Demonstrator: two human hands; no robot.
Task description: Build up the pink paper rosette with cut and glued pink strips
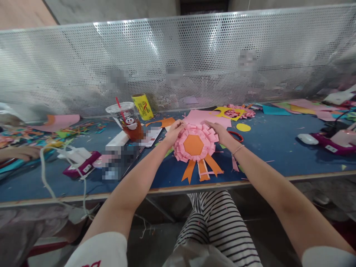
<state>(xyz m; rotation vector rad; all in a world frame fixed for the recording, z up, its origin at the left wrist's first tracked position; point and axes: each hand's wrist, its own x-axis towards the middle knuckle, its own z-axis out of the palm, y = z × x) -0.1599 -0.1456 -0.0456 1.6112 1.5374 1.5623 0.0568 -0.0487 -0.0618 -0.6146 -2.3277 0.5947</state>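
Observation:
A pink paper rosette [194, 144] with an orange hexagonal centre and orange paper tails is at the table's front edge, facing me. My left hand [175, 130] grips its upper left rim, fingers bent over the loops. At the upper right rim, my right hand [217, 131] holds the pink loops, with the fingertips partly hidden. Behind the rosette lies a sheet of pink paper [207, 118]. Red-handled scissors [236, 136], partly covered by my right wrist, rest beside it.
A plastic cup [129, 122] with a straw and dark drink stands left, near a yellow tube [143, 106]. Purple power strips [82, 167] with white cables lie at both sides. A yellow paper disc [243, 127] lies right. A perforated metal screen [178, 55] borders the back. Another person's hand [23, 152] is far left.

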